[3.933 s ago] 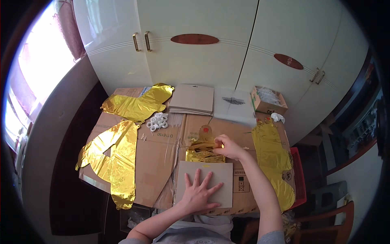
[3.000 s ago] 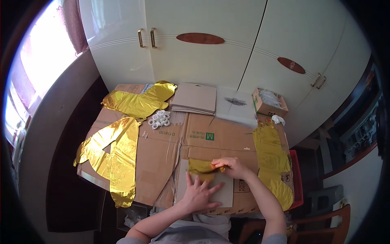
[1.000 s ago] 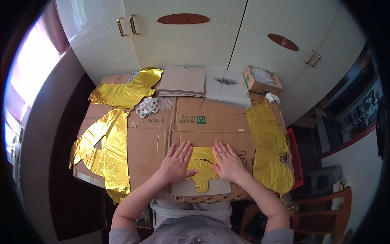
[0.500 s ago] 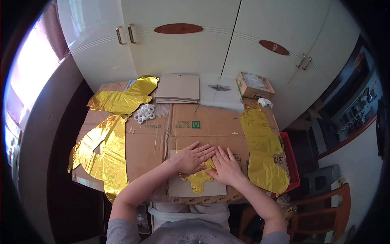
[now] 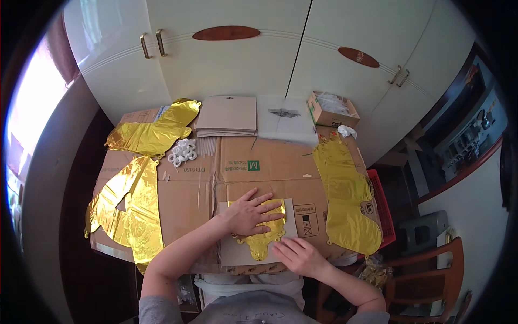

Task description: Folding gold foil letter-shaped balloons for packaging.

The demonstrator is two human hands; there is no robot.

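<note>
A gold foil balloon [image 5: 260, 247], flat and folded small, lies on a grey card [image 5: 232, 256] at the near middle of the table. My left hand [image 5: 247, 216] rests flat on the upper part of the foil, its fingers spread. At the card's lower right edge, my right hand [image 5: 303, 259] has its fingers drawn together, tips beside the foil's side tab. Whether anything is pinched between those fingertips cannot be made out. The foil's narrow rounded end points toward me.
Flat gold foil balloons lie at the left [image 5: 144, 205], far left [image 5: 154, 129] and right [image 5: 350, 200]. White rings [image 5: 182, 153], stacked cards [image 5: 226, 116], a clear sheet [image 5: 286, 121] and a small box [image 5: 335, 117] stand behind. A red basket [image 5: 382, 208] sits beyond the right edge.
My right hand has left the foil's upper right and come down to the card's lower right edge, its fingers bunching. My left hand stays on the foil, fingers spread wider.
</note>
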